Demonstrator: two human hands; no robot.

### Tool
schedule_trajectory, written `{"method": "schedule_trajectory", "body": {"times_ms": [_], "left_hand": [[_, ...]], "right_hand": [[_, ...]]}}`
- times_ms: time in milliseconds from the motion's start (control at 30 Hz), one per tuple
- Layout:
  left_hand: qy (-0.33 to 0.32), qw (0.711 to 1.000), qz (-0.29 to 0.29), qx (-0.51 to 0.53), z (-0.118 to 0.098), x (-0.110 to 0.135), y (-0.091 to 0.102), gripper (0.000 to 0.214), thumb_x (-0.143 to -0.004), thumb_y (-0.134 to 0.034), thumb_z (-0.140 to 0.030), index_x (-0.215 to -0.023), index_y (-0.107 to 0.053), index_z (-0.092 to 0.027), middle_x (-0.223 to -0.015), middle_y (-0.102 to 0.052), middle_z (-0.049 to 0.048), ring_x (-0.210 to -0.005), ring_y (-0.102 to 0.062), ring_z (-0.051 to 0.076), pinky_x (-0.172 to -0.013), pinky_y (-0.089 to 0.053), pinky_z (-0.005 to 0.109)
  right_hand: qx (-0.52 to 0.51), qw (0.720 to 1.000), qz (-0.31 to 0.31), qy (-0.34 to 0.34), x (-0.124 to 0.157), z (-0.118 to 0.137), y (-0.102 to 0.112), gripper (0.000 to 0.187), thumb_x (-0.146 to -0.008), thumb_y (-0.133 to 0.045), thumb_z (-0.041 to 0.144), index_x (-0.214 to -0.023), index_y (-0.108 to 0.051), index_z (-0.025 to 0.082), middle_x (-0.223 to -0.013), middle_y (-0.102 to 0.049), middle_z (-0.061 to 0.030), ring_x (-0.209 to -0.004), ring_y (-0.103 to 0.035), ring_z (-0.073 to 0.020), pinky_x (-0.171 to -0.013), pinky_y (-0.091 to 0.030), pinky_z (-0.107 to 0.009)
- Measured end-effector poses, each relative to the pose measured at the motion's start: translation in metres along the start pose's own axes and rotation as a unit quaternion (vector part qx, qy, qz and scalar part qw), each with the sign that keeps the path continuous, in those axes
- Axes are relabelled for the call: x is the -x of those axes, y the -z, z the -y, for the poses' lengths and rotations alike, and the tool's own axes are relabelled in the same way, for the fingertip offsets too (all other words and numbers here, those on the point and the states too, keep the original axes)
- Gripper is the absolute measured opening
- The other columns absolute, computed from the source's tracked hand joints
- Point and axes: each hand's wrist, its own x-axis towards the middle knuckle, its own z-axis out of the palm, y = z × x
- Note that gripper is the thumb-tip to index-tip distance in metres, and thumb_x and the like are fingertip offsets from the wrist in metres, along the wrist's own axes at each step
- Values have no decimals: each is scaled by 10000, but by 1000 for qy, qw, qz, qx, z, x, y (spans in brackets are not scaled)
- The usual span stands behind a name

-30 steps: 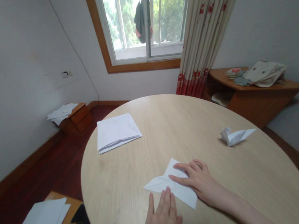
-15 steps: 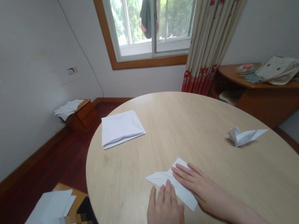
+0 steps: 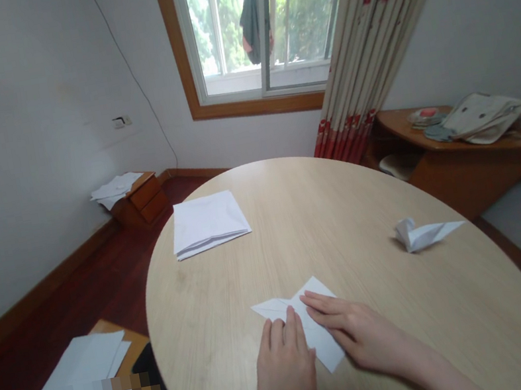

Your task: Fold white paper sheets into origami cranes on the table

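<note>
A partly folded sheet of white paper (image 3: 328, 348) lies on the round wooden table (image 3: 324, 211) close in front of me. One narrow pointed flap sticks out to the left and a squarer corner points away from me. My left hand (image 3: 285, 358) rests flat on its left part, fingertips pressing near the base of the pointed flap. My right hand (image 3: 350, 320) lies across its right side with fingers outstretched. Both hands are open, pressing the paper rather than gripping it. Part of the paper is hidden under the fingers.
A folded paper bird (image 3: 422, 236) sits at the table's right. Toward the back left is a stack of folded white paper (image 3: 208, 221). Beyond the left edge, a lower wooden surface holds white sheets (image 3: 85, 360) and a dark object (image 3: 145, 366). A corner shelf (image 3: 478, 170) stands at right.
My right hand has shifted slightly on the paper, and the paper's near corner now looks broader. The left hand stays pressed nearly in place. The view has shifted a little.
</note>
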Motion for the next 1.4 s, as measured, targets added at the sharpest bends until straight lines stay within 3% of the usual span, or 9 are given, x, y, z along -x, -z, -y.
{"method": "schedule_trajectory", "body": {"times_ms": [267,400,467,533,667,800,900,1133,1400], "left_hand": [[-14,1000,12,-11,5,-5,2,337,-869,-519,-105,-1198,-589,-107,-1240,-601,135,-995,-586,291,-823,-506,437],[-14,1000,14,-2,6,-5,3,342,-872,-529,-125,-1210,-581,-122,-1236,-600,122,-999,-580,285,-822,-507,429],[-17,1000,10,1,7,-5,2,336,-887,-496,-133,-1213,-580,-129,-1239,-596,121,-1011,-574,283,-830,-503,431],[-18,1000,10,1,7,-5,2,336,-892,-468,-125,-1208,-582,-133,-1240,-596,117,-1016,-570,279,-833,-501,425],[-19,1000,13,10,9,-7,8,351,-877,-459,-103,-1209,-572,-124,-1216,-610,113,-994,-576,273,-807,-511,405],[-13,999,17,35,12,-9,16,334,-879,-471,-106,-1196,-576,-122,-1203,-622,104,-959,-592,262,-781,-530,386],[-6,999,12,46,13,-9,18,297,-895,-466,-118,-1159,-603,-132,-1197,-630,95,-963,-596,257,-789,-537,386],[-2,999,31,32,10,-10,20,292,-882,-495,-124,-1147,-616,-148,-1231,-615,74,-962,-591,261,-779,-542,395],[-11,999,22,23,10,-8,15,323,-852,-540,-105,-1165,-611,-140,-1245,-611,73,-975,-598,277,-786,-553,423]], "right_hand": [[-23,997,-77,-18,-1,-8,-4,339,-921,-399,159,-1098,-683,215,-1211,-649,-82,-1167,-563,-210,-1011,-455,-431],[31,988,-126,-88,-4,-13,-12,399,-920,-466,301,-1289,-538,169,-1367,-512,-137,-1279,-439,-264,-1038,-399,-509],[55,986,-110,-110,-6,-15,-16,573,-879,-537,349,-1401,-397,158,-1461,-388,-151,-1346,-339,-287,-1060,-352,-544],[70,990,-74,-100,-7,-17,-18,593,-883,-531,342,-1428,-351,194,-1488,-350,-129,-1378,-280,-277,-1088,-290,-560],[84,993,-52,-64,-10,-14,-16,453,-905,-500,302,-1355,-461,266,-1453,-414,-97,-1358,-319,-268,-1096,-237,-585],[76,992,-78,-62,-13,-10,-10,431,-865,-564,283,-1292,-516,247,-1284,-552,-101,-1256,-431,-267,-1094,-223,-590],[66,993,-73,-58,-14,-8,-6,381,-867,-573,286,-1245,-555,240,-1216,-559,-102,-1207,-454,-269,-1087,-218,-600],[48,995,-80,-43,-13,-4,-8,285,-905,-543,252,-1180,-620,252,-1227,-533,-105,-1182,-427,-268,-979,-400,-471],[100,985,-109,-89,-25,-1,-7,142,-864,-603,228,-1004,-622,241,-1040,-626,-56,-1120,-454,-278,-978,-302,-502]]}}
